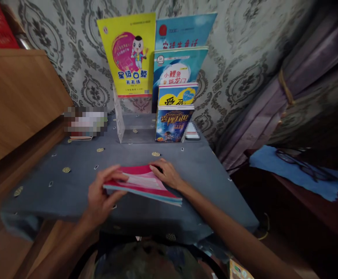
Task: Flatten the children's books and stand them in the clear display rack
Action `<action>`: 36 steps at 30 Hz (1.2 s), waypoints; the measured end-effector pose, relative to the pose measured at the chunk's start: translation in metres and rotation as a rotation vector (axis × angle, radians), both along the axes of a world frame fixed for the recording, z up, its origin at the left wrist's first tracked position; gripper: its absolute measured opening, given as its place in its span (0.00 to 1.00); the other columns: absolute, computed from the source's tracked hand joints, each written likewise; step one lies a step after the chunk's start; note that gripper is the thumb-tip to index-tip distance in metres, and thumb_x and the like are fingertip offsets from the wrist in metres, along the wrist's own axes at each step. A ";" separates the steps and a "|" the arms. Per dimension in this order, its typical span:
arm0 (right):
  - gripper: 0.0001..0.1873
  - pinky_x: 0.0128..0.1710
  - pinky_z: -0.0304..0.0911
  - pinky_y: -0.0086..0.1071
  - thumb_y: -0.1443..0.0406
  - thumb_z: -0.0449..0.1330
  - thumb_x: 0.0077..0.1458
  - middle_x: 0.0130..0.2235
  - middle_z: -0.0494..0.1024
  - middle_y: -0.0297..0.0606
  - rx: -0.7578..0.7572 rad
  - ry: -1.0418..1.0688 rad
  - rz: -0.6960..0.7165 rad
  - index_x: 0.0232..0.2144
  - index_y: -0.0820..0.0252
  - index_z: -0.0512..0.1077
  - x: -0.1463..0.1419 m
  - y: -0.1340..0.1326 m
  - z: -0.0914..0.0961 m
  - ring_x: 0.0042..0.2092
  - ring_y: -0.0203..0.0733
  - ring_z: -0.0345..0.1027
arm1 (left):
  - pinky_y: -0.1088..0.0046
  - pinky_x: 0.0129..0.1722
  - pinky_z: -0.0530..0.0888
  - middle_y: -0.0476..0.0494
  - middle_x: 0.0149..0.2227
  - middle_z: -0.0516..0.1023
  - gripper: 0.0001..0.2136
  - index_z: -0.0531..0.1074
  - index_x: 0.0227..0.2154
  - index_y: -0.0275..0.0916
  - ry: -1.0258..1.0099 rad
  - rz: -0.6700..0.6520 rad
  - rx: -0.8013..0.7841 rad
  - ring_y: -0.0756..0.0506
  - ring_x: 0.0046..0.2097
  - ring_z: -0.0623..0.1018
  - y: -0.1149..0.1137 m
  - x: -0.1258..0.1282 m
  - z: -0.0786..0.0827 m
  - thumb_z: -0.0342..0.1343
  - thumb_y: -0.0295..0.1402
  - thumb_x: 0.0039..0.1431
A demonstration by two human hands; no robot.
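Observation:
A thin stack of red-and-pink-covered books or booklets (145, 182), with pale blue page edges, is held just above the near part of the table, its near edge tilted up. My left hand (103, 192) grips its left end, thumb below and fingers over the top. At the far right corner, my right hand (167, 172) is closed on the edge, thumb on the cover; its other fingertips are partly hidden. Beyond my hands stands a clear acrylic book stand (135, 133). A yellow workbook (134, 83) leans in its left part, and a dark blue book (173, 126) fronts the right column.
Behind the dark blue book rise a yellow-and-blue book (177, 95) and two teal books. A blurred pile (89, 124) lies at the table's back left. A wooden cabinet (20, 97) borders the left; glasses (299, 164) rest on a blue cloth (273, 166) at right.

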State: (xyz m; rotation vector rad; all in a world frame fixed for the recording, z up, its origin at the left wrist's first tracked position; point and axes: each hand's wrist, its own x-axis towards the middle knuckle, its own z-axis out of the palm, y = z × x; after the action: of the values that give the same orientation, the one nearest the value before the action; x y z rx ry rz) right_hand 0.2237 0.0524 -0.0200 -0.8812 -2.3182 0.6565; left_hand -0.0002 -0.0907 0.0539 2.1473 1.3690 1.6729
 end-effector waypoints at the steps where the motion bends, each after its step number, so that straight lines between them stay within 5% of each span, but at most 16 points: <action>1: 0.23 0.47 0.64 0.40 0.55 0.47 0.69 0.39 0.82 0.43 -0.040 0.012 0.009 0.41 0.60 0.78 0.001 0.000 0.003 0.41 0.45 0.71 | 0.66 0.44 0.78 0.47 0.35 0.82 0.21 0.68 0.56 0.42 -0.129 0.019 -0.012 0.45 0.37 0.82 0.010 0.001 0.002 0.61 0.41 0.62; 4: 0.30 0.44 0.64 0.38 0.51 0.42 0.70 0.36 0.81 0.41 -0.138 0.041 0.038 0.36 0.59 0.78 0.003 0.001 0.008 0.39 0.45 0.71 | 0.71 0.39 0.76 0.47 0.36 0.80 0.20 0.71 0.50 0.40 -0.376 0.007 -0.070 0.47 0.36 0.80 0.045 -0.001 0.000 0.62 0.42 0.59; 12: 0.43 0.40 0.69 0.38 0.36 0.37 0.62 0.31 0.81 0.40 -0.366 0.251 0.109 0.28 0.59 0.78 0.004 0.005 0.002 0.35 0.45 0.74 | 0.71 0.40 0.75 0.45 0.36 0.80 0.21 0.73 0.38 0.38 -0.601 -0.022 -0.305 0.45 0.39 0.78 0.115 -0.021 -0.029 0.65 0.50 0.50; 18: 0.33 0.43 0.73 0.43 0.37 0.57 0.53 0.36 0.83 0.40 -0.608 0.414 0.196 0.36 0.60 0.78 -0.006 0.000 -0.003 0.39 0.48 0.77 | 0.73 0.32 0.73 0.49 0.31 0.78 0.22 0.70 0.38 0.38 -0.735 -0.018 -0.439 0.47 0.31 0.77 0.126 -0.013 -0.043 0.62 0.52 0.50; 25: 0.31 0.34 0.75 0.42 0.45 0.67 0.48 0.38 0.83 0.42 -0.647 0.567 -0.129 0.46 0.59 0.70 -0.001 0.022 -0.021 0.34 0.49 0.79 | 0.73 0.26 0.72 0.51 0.30 0.77 0.28 0.61 0.51 0.41 -0.660 -0.067 -0.659 0.47 0.26 0.76 0.117 -0.005 -0.071 0.61 0.47 0.50; 28: 0.30 0.33 0.74 0.39 0.48 0.64 0.53 0.35 0.83 0.39 -0.557 0.454 -0.206 0.51 0.59 0.67 0.002 0.024 -0.021 0.32 0.47 0.78 | 0.72 0.28 0.72 0.52 0.28 0.75 0.25 0.62 0.50 0.40 -0.522 -0.051 -0.663 0.47 0.26 0.75 0.118 -0.012 -0.080 0.58 0.46 0.54; 32: 0.31 0.34 0.69 0.35 0.53 0.61 0.57 0.36 0.82 0.39 -0.179 0.082 -0.439 0.59 0.59 0.64 0.006 0.018 -0.013 0.35 0.46 0.76 | 0.64 0.42 0.74 0.46 0.35 0.75 0.12 0.68 0.45 0.40 -0.014 0.133 -0.502 0.44 0.37 0.76 0.121 -0.025 -0.087 0.53 0.35 0.58; 36: 0.20 0.37 0.66 0.33 0.58 0.58 0.61 0.43 0.80 0.41 -0.013 -0.129 -0.514 0.54 0.58 0.70 0.010 0.017 -0.008 0.39 0.44 0.75 | 0.57 0.51 0.70 0.38 0.45 0.75 0.11 0.70 0.45 0.37 0.392 0.245 -0.428 0.39 0.47 0.73 0.121 -0.029 -0.086 0.48 0.31 0.62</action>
State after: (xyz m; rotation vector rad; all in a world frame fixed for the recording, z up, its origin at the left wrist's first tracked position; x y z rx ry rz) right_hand 0.2336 0.0690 -0.0279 -1.4898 -2.0626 0.4006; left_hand -0.0296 0.0304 -0.0320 2.1772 1.9481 0.9095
